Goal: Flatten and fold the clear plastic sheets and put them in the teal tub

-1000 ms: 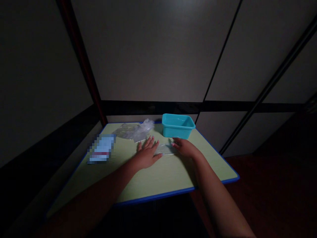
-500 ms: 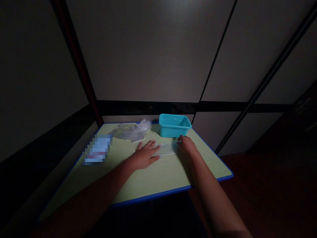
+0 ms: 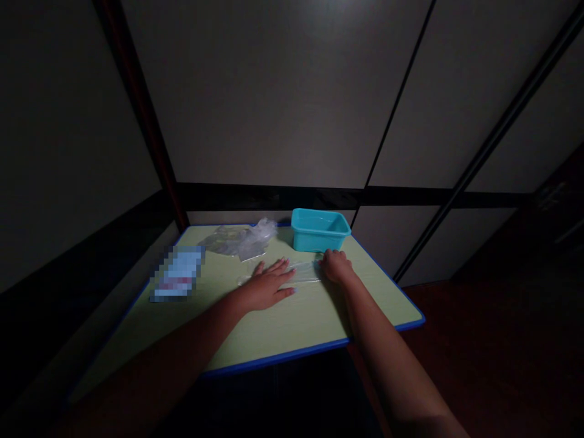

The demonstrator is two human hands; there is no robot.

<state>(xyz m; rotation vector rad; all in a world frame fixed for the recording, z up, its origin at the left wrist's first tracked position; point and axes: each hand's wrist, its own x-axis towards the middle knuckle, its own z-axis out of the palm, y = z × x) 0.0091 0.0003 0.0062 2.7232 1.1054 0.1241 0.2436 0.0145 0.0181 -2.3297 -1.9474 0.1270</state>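
A clear plastic bag (image 3: pixel 305 272) lies flat on the pale table (image 3: pixel 292 328). My left hand (image 3: pixel 269 288) rests palm down on its left part with the fingers spread. At the right end of the bag, my right hand (image 3: pixel 336 266) is closed, its fingers curled round the bag's edge; the fingertips are mostly hidden. Just behind my right hand stands a turquoise plastic basin (image 3: pixel 319 238). Beyond my left hand lies a heap of crumpled clear plastic bags (image 3: pixel 249 240).
A blurred-out light blue packet or sheet (image 3: pixel 180 272) lies at the table's left side. The table has a blue edge (image 3: pixel 283 359). Behind it rise large grey cabinet panels (image 3: pixel 274 109), and a dark wall is on the left.
My right hand has moved a little to the left along the bag, its fingers more curled. My left hand stays flat in place. The view has shifted slightly.
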